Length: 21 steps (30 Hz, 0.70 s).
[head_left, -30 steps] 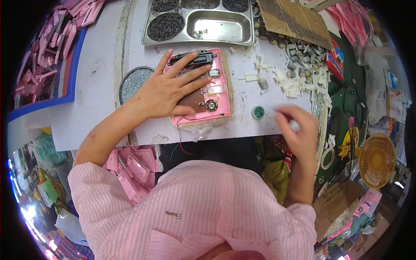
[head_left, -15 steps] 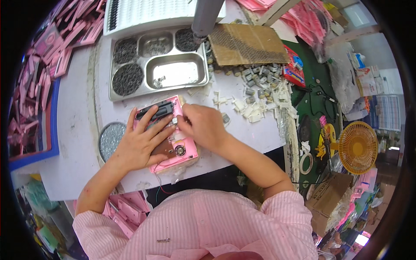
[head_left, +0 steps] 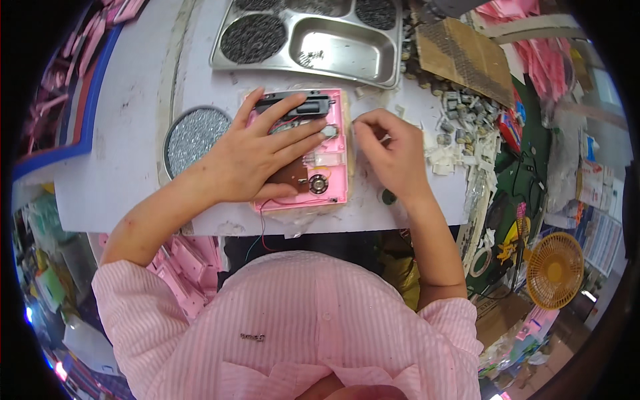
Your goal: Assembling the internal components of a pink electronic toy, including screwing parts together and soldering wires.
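Observation:
A pink plastic housing (head_left: 339, 193) lies open side up on the white table. Inside it are a black part (head_left: 313, 105) along the far edge, a brown board (head_left: 291, 177), a small round speaker-like part (head_left: 319, 184) and a pale block with a clear piece (head_left: 325, 159). My left hand (head_left: 267, 152) rests flat across the housing, fingers spread, hiding much of the left side. Just right of the housing, apart from it, my right hand (head_left: 393, 150) has thumb and forefinger pinched together; whatever sits between the tips is too small to make out. Thin red and green wires (head_left: 262, 230) trail off the near edge.
A round dish of small silvery pieces (head_left: 195, 140) stands left of the housing. Beyond is a steel compartment tray (head_left: 307, 77) with dark screws. Small metal motors and white plastic pieces (head_left: 460, 127) lie at right, beside cardboard (head_left: 463, 53). A yellow fan (head_left: 555, 270) stands far right.
My right hand has left the inside of the housing and drawn off to its right. My left hand stays on the housing. The whole view has shifted, so the tray sits higher.

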Tool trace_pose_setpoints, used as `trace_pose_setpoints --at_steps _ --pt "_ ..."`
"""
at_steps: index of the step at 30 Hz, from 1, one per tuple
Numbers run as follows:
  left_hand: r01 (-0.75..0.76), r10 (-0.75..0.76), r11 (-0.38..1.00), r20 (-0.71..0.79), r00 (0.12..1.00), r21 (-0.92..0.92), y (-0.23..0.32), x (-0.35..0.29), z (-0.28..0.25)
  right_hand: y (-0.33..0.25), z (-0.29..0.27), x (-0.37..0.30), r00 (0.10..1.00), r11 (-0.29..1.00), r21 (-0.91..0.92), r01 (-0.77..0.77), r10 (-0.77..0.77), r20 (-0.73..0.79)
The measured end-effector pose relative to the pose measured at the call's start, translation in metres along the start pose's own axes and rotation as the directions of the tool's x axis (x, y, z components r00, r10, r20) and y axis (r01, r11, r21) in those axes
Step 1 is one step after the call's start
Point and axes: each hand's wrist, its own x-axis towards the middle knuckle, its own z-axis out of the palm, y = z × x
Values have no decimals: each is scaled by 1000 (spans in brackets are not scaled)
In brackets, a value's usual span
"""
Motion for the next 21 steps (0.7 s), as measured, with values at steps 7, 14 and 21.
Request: trace_pose_setpoints --at_steps 7,14,21 --pt "15 -22 996 -77 997 -89 4 -4 9 -5 15 -2 1000 998 -57 -20 21 18" --pt "7 -15 995 -71 997 -99 5 0 8 0 31 -2 997 994 -109 -29 21 -77" --pt "26 -29 995 -28 999 -92 5 0 4 -7 27 1 991 985 -106 -134 134 -11"
